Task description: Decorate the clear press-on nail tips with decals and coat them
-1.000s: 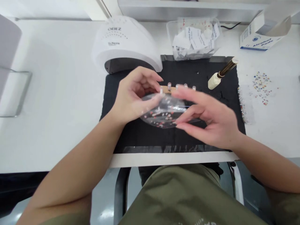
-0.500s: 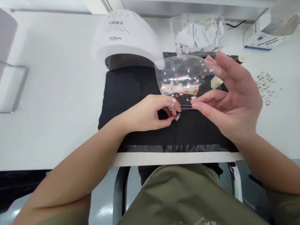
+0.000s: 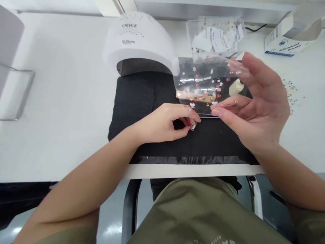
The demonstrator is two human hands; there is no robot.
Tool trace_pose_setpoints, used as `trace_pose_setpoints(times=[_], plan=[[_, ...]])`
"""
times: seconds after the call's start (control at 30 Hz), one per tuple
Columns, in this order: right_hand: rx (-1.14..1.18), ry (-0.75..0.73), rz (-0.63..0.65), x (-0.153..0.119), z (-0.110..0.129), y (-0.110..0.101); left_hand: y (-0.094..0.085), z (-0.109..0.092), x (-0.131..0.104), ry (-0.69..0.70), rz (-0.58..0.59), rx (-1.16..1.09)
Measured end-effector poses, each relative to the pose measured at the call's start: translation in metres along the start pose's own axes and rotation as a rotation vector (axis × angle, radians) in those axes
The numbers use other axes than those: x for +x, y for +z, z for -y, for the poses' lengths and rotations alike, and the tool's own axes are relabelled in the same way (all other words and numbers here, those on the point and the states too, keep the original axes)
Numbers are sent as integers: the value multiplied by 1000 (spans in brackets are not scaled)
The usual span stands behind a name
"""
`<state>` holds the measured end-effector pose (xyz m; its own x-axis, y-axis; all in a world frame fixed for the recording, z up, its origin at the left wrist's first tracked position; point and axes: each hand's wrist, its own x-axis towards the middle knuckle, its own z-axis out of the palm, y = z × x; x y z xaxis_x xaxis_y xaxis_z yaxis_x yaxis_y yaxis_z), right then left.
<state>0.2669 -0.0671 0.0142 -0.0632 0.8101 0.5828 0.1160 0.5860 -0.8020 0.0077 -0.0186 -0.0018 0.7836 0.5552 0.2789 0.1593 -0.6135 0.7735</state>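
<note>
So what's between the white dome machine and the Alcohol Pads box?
In the head view, a see-through tub of white packets and some black cable lie between the white dome machine and the Alcohol Pads box.

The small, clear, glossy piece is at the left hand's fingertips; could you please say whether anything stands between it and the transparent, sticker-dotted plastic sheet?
Yes: in the head view, an extended finger of the left hand lies between the piece and the lower edge of the sheet; nothing else visible does.
</note>
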Motion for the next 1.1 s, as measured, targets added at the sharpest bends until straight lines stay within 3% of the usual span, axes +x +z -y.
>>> trace_pose_setpoints(times=[0.6,1.1], plan=[[-52,44,-57,1,10,-2,7,-10,0,77,-7,82],[-29,4,-54,2,12,-1,11,-10,1,-53,98,25]])
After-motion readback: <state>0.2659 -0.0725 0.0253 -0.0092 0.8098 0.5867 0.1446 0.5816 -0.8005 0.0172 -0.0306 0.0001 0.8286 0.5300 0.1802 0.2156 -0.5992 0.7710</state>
